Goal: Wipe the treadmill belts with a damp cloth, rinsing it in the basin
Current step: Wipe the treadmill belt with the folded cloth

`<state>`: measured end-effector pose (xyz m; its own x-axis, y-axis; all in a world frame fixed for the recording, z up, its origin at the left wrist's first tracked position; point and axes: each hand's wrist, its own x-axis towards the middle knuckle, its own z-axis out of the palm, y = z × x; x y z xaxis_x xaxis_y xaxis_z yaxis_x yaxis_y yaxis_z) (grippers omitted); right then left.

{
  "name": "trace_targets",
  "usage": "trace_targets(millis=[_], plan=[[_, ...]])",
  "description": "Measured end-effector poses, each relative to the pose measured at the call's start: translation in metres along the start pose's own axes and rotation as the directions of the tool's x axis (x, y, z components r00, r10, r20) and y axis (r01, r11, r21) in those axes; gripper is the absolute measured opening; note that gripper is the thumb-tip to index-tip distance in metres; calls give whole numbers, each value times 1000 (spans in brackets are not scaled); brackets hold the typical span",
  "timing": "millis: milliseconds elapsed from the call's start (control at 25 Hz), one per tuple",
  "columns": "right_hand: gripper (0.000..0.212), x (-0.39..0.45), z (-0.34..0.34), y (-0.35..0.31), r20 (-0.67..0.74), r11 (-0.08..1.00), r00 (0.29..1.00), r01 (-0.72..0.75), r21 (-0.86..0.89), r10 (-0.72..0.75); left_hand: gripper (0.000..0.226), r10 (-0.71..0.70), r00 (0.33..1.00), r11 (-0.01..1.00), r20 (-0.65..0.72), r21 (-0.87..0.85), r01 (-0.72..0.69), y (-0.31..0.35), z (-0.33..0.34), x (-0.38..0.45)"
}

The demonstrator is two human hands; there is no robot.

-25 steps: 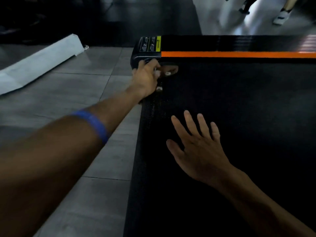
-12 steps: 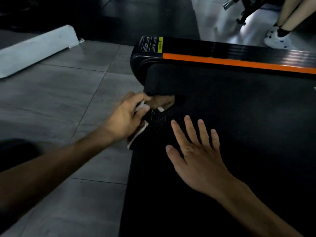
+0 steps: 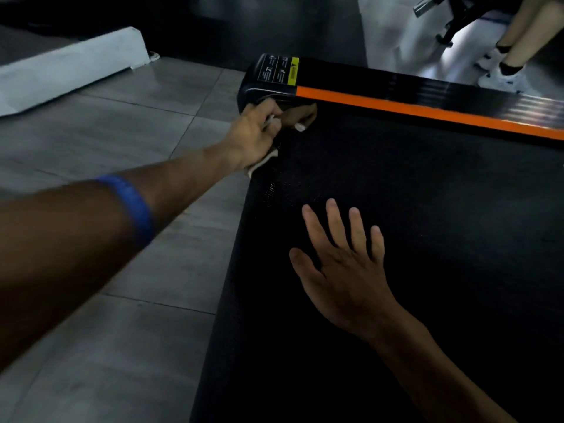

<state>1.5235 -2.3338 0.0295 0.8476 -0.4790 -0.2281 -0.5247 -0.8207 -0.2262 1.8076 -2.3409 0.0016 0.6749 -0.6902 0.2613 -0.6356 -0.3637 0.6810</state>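
Head view shows your left hand far out at the corner of the treadmill belt, just under the black end cap with the yellow warning label. The fingers of this hand are curled around a pale cloth. Most of the cloth is hidden inside the hand; you see only a small pale edge below the palm, at the belt's left edge, and a thin strip between the fingers. A dim reflection of the fingers shows on the glossy surface beside them, so the exact contact with the belt is hard to make out.

Your right hand lies flat on the belt, well apart from the left one, fingers straight and spread, holding nothing. Its forearm is cut off at the bottom edge.

A blue band goes around your left forearm. The orange stripe runs along the side rail and leaves the picture on the right. On the gray tiled floor a long white block is cut off at the left. At top right, another person's legs and white shoes are only partly visible. The belt is very dark and shows little detail.
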Motion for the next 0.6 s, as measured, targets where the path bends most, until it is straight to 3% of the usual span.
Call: trace_targets(millis=[160, 280, 400, 520, 600], plan=[[63, -1, -7, 0, 66, 1000, 998, -21, 3, 20, 17, 130, 990, 977, 48, -178, -120, 13, -28, -163], [62, -2, -5, -2, 81, 1000, 997, -17, 0, 17, 15, 184, 983, 964, 24, -199, -175, 2, -30, -239], [62, -2, -5, -3, 77, 1000, 997, -30, -5, 30, 12, 151, 986, 969, -64, -186, -161, 1, -18, -190], [62, 1, -5, -4, 80, 998, 995, -55, -3, 55, 27, 85, 983, 991, -164, -87, -100, -10, 6, -77], [63, 3, -3, -3, 58, 998, 997, -53, -22, 54, 29, -2, 992, 997, -126, -70, -7, -16, 12, -15]])
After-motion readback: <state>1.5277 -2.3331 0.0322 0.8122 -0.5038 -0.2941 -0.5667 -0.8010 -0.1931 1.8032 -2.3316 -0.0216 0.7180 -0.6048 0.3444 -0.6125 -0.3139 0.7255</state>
